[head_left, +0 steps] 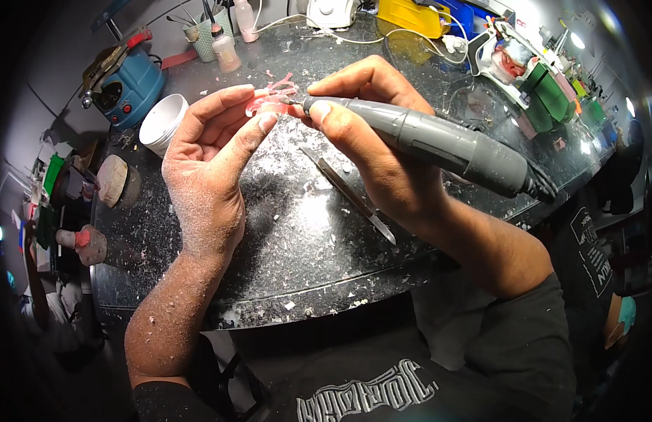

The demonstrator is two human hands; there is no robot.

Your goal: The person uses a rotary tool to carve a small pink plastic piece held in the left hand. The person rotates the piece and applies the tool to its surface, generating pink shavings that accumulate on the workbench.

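Observation:
My left hand (208,156), dusted with white powder, pinches a small translucent pink denture plate (268,104) between thumb and fingertips. Thin pink strips stick up from its far side. My right hand (389,151) is closed round a thick dark grey rotary handpiece (438,136), with its cord trailing off to the right. The handpiece's bur tip meets the plate's right edge; whether it spins I cannot tell. Beneath my hands, a slim knife (345,188) with a brown handle lies slantwise on the dark speckled bench (276,271).
White shavings litter the bench. Beyond my left hand stand a white tub (164,121) and a blue machine (132,84). A dropper bottle (226,53) and a tool cup (201,39) are at the back. Yellow bin (414,17) stands far right; another person (596,246) is at right.

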